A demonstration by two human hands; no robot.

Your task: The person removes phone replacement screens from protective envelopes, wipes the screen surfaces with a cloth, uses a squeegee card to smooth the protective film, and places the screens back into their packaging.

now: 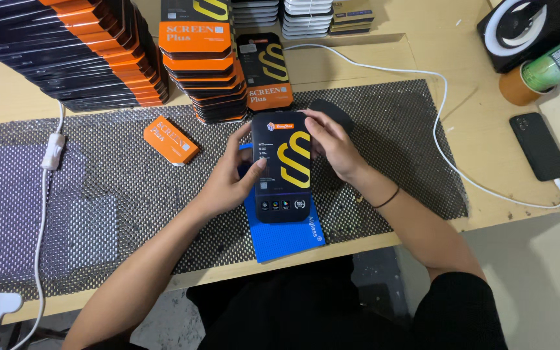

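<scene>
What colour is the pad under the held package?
Blue pad, seen in the head view, beneath the black package.

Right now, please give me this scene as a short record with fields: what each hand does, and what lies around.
left hand: left hand grips the left edge of the black package
right hand: right hand holds its upper right edge
under package: blue mat on black mesh liner
left of hands: small orange box
behind: stacks of orange-black packages
right side: black phone with white cable
</scene>
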